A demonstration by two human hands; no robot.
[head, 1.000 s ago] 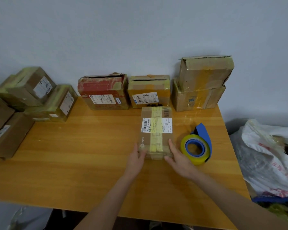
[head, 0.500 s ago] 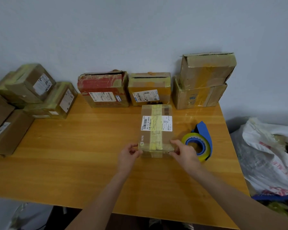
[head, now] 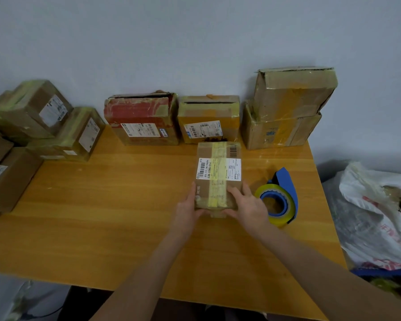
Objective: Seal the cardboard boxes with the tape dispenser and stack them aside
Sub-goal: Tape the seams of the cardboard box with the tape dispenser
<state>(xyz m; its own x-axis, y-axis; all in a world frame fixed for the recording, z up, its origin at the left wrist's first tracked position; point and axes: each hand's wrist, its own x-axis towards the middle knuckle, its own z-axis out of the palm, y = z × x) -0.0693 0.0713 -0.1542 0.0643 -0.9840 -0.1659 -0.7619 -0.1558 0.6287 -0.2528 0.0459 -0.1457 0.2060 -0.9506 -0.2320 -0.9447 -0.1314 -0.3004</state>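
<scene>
Left hand: the left hand [head: 187,207] is set against the near left corner of the small box [head: 218,158], fingers laid along its left side, thumb tucked at the near face; the corner is gripped.
Right hand: the right hand [head: 248,205] is closed on the near right corner of the same box, fingers spread over the top, thumb at the near face.
Small box: it is held flat on the table [head: 107,205], right of centre, long side pointing away from the person. A yellowish strip of tape [head: 217,200] is run lengthwise across its top, over a white label [head: 204,169] with a barcode.
Tape dispenser: a blue dispenser with a yellow roll, the tape dispenser [head: 278,201], is lying on the table just beside the right hand, untouched.
Back row: a red-taped box [head: 141,117] and a yellow-taped box [head: 208,117] are stood side by side against the wall [head: 195,42], the latter just behind the small box. Two stacked boxes [head: 287,107] are placed at the far right corner, the upper one askew.
Left edge: a pile of boxes [head: 39,126] is heaped at the table's left end.
Beyond the table: a white plastic bag [head: 377,216] is seen to the right.
</scene>
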